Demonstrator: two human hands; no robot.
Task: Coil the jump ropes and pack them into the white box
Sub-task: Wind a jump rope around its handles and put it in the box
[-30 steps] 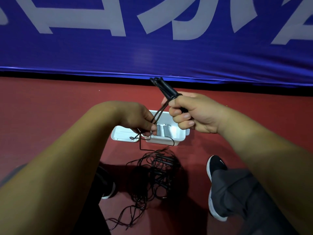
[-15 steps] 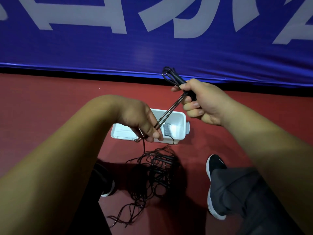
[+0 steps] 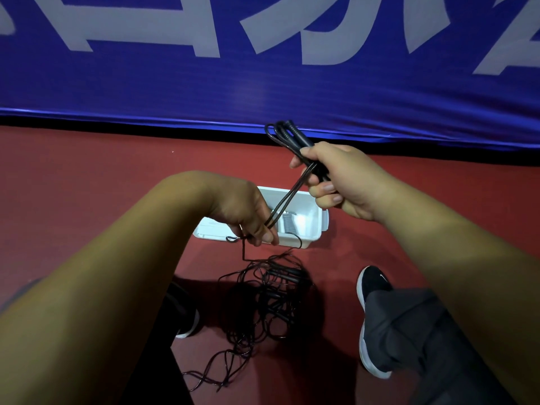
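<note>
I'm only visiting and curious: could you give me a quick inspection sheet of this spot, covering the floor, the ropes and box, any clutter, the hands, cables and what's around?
Surface: red floor, shadowed near the person.
Job's things: white box open on the floor, a grey ribbed piece inside; one jump rope held above it; a tangled pile of black ropes on the floor, nearer the person.
Clutter: nothing seen.
Hands: right hand grips the rope's black handles and looped cord; left hand pinches the cord lower down, over the box.
Cables: nothing seen besides the rope cords.
Surroundings: blue banner with white lettering behind the box; black shoes either side of the pile.
</note>
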